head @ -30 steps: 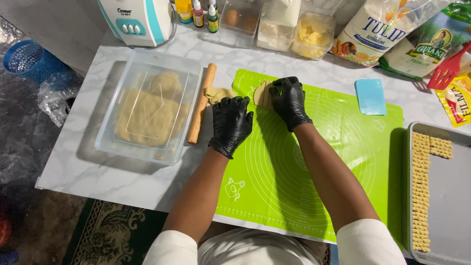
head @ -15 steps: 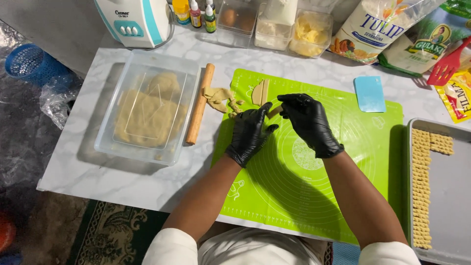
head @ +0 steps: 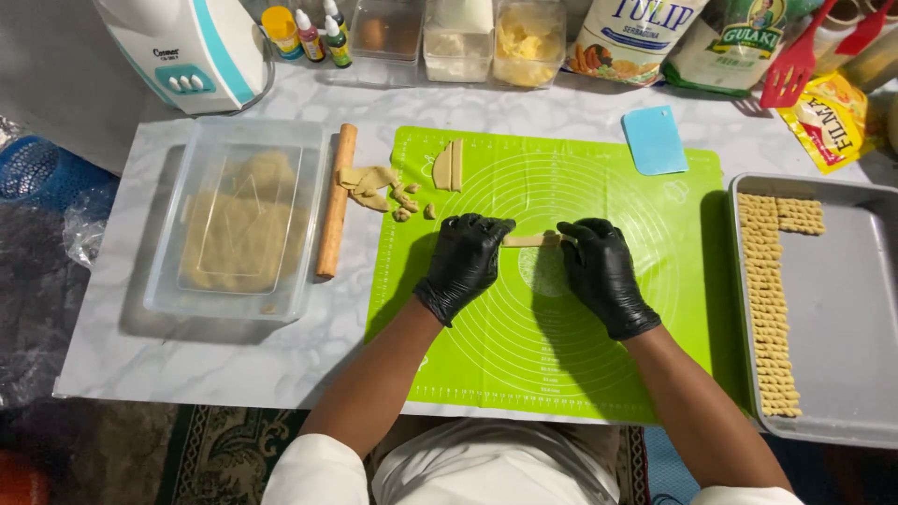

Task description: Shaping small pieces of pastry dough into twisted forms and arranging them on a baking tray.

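Both my hands wear black gloves over a green silicone mat [head: 561, 374]. My left hand [head: 463, 262] and my right hand [head: 603, 271] pinch the two ends of a thin tan dough strip [head: 533, 240] held level between them at the mat's middle. More cut dough [head: 449, 165] lies at the mat's top edge. Dough scraps [head: 374, 187] sit at the top left corner. A wooden rolling pin [head: 335, 198] lies along the mat's left side.
A lidded clear tub of dough [head: 234, 220] stands at the left. A grey tray [head: 842, 318] with rows of twisted dough sticks [head: 769, 299] is at the right. A blue scraper [head: 655, 140], jars, flour bags and a mixer [head: 187, 47] line the back.
Both hands moved from the mat's top edge down to its middle, taking one dough strip with them. They now hold it stretched between them.
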